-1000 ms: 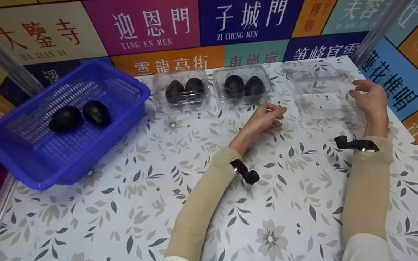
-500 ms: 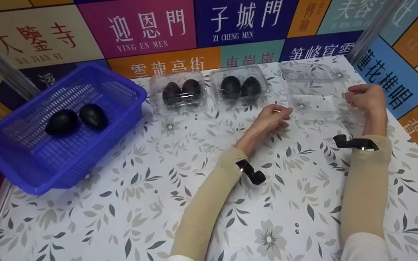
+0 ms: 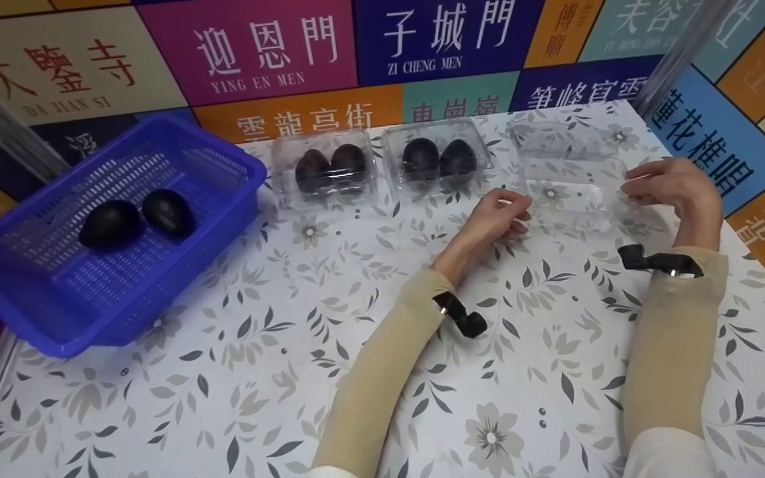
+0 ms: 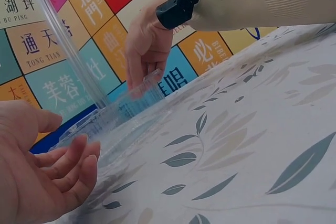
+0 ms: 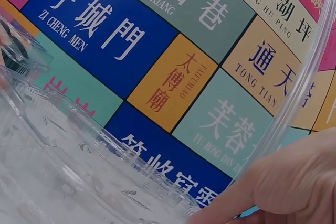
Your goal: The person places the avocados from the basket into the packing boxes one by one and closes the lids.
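Observation:
An open clear plastic clamshell box (image 3: 562, 189) lies at the back right of the table, its lid (image 3: 555, 138) tipped back behind the base. My right hand (image 3: 678, 186) pinches the box's right edge with fingers and thumb; in the left wrist view those fingers (image 4: 137, 72) point down at the rim. My left hand (image 3: 492, 216) hovers near the box's front left corner, relaxed and holding nothing. In the left wrist view its fingers (image 4: 73, 171) are loosely curled, palm up. In the right wrist view the plastic (image 5: 79, 166) reaches up to my right fingertips.
Two lidded clear boxes (image 3: 325, 169) (image 3: 437, 159) stand left of the open one, each with two dark egg-shaped objects (image 3: 420, 159). A blue plastic basket (image 3: 223, 172) at the left holds two more (image 3: 109, 224). Printed panels (image 3: 455, 40) stand behind the floral tablecloth (image 3: 289, 372).
My right hand has moved slightly left against the open box, whose right edge has shifted left. My left hand has moved right, toward the box, then stayed there.

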Action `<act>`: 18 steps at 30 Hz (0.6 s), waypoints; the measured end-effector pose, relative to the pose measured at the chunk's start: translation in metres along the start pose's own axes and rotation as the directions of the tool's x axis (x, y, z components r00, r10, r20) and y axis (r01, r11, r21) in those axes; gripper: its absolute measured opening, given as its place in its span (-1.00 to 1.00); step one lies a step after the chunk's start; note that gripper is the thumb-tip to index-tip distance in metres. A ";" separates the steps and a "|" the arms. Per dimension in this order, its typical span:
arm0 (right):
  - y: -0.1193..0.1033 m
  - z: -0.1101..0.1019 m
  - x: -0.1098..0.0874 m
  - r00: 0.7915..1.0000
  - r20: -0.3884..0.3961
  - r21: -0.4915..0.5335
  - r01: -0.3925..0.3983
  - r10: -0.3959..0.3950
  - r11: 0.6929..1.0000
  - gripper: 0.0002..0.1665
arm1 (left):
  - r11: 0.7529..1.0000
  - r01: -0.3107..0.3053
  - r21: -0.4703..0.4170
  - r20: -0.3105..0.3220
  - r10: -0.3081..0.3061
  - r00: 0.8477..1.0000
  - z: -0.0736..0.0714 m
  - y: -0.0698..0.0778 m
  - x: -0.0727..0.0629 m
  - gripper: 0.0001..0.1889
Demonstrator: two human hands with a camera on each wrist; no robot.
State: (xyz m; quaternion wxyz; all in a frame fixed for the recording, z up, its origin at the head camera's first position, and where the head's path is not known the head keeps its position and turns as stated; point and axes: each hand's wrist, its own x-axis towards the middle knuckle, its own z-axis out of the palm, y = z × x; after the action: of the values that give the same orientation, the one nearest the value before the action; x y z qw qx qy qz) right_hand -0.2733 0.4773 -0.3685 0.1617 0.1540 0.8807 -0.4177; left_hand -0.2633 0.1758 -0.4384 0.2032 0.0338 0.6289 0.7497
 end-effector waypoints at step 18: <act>-0.003 -0.004 -0.009 0.972 0.231 -0.044 -0.032 0.041 0.999 -0.59 | 0.998 -0.041 -0.048 0.008 0.041 0.999 -0.006 0.001 -0.002 -0.87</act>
State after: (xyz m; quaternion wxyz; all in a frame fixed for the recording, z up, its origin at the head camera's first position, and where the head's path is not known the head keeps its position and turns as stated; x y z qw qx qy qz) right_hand -0.2668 0.4774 -0.3599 0.2742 0.1171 0.8609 -0.4122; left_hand -0.2638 0.1699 -0.4383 0.1913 0.0450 0.6089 0.7685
